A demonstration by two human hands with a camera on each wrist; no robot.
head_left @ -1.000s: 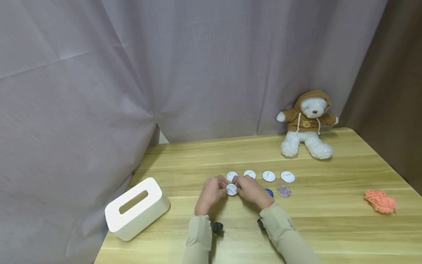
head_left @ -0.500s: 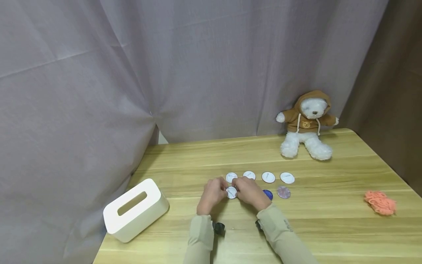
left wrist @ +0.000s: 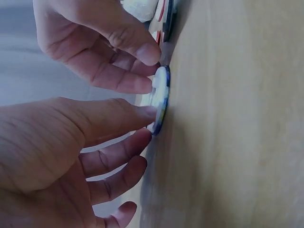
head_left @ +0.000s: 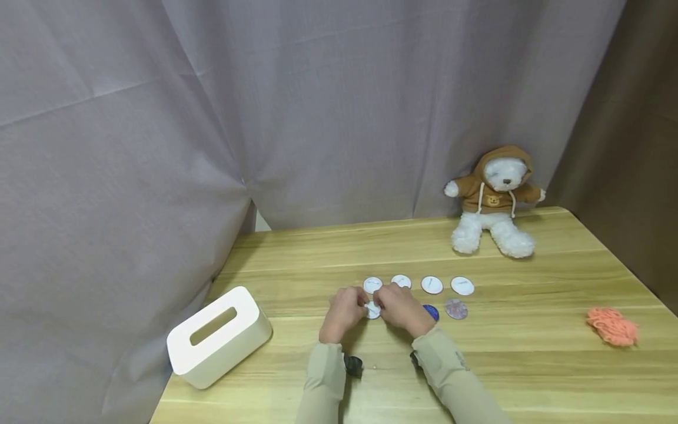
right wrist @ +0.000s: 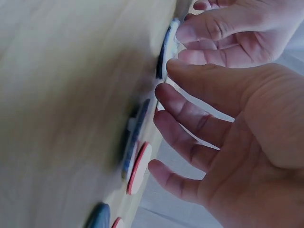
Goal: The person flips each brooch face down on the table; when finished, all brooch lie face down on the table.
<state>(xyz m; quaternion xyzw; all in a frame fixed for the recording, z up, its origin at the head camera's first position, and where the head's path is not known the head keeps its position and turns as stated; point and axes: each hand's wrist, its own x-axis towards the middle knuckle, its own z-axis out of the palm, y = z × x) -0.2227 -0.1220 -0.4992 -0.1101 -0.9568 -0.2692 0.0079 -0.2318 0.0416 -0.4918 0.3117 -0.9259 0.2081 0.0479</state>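
Note:
A round pin-back badge (head_left: 373, 311), white back facing up, lies between both hands at the left end of the front row. My left hand (head_left: 344, 310) pinches its left side; in the left wrist view the thumb lies on the badge's (left wrist: 162, 92) white back and the index finger is at the rim. My right hand (head_left: 401, 307) pinches the opposite side with thumb and fingertips. In the right wrist view the badge (right wrist: 167, 50) stands slightly tilted, close over the wood. To the right of this hand are a blue badge (head_left: 431, 312) and a pale purple badge (head_left: 457, 308).
Behind the hands, several white-backed badges form a row, with one badge (head_left: 432, 285) near its middle. A white tissue box (head_left: 228, 347) stands left. A teddy bear (head_left: 492, 200) sits at the back right; coral yarn (head_left: 612, 327) lies on the right of the wooden table (head_left: 503, 377).
Both hands have come slightly lower and nearer with the badge between them. The left fingers have shifted a little further over its edge. The other badges stay in place.

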